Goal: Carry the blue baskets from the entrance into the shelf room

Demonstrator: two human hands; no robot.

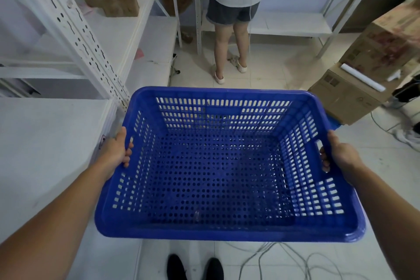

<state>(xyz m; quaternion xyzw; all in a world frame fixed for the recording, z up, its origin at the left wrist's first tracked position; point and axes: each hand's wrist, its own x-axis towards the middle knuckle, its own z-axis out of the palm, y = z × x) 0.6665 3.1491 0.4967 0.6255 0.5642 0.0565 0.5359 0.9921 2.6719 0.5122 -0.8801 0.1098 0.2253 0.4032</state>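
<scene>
The left hand (117, 151) has its grip closed over the short side of the blue basket (227, 166) at nine o'clock, fingers curled through the handle slot; the right hand (341, 157) does the same at three o'clock, fingertips hooked through its slot; between them the basket hangs level and empty, held out in front of the carrier, above the dark shoes (195, 267) at six o'clock. By the look of it this basket is already inside the shelf room and only wants setting down; whether more baskets wait at the entrance cannot be told from here. White metal shelves (75, 36) run along from nine to eleven o'clock, with brown boxes (111, 0) on an upper level; another person (234, 7) stands at twelve o'clock facing further shelving; cardboard cartons (363, 79) are stacked at two o'clock; loose cables (284, 259) trail over the pale tiled floor (261, 70) at five o'clock, a likely snag for the feet.
</scene>
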